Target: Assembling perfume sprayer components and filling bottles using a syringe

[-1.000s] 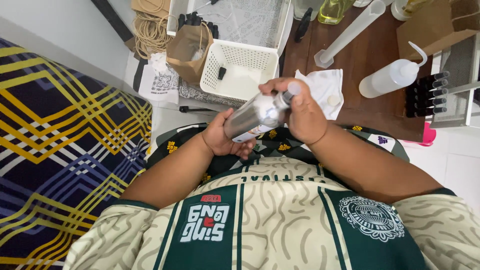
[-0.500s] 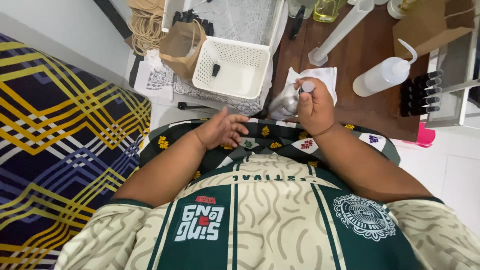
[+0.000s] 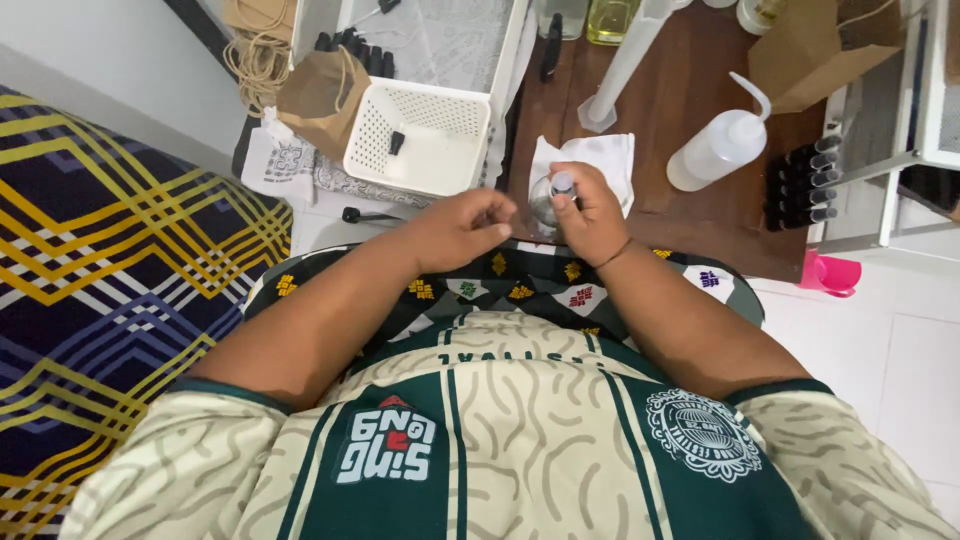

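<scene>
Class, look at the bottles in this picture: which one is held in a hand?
The small silver bottle, gripped by the right hand over the white tissue. The white squeeze bottle with the bent spout stands untouched on the wooden table.

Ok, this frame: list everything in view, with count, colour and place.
Bottle: one, silvery, held upright over the cloth.
Cloth: one, white, on the table edge.
Table: one, dark brown wood, top right.
Basket: one, white, left of the table.
Wash bottle: one, white, on the table.
Cylinder: one, clear, tall, behind the cloth.
Vials: several, black, in a row at the table's right.
Paper bag: one, brown, left of the basket.
Mat: one, navy and yellow, left.
Left hand: empty, beside the bottle.
Right hand: gripping the bottle.
</scene>
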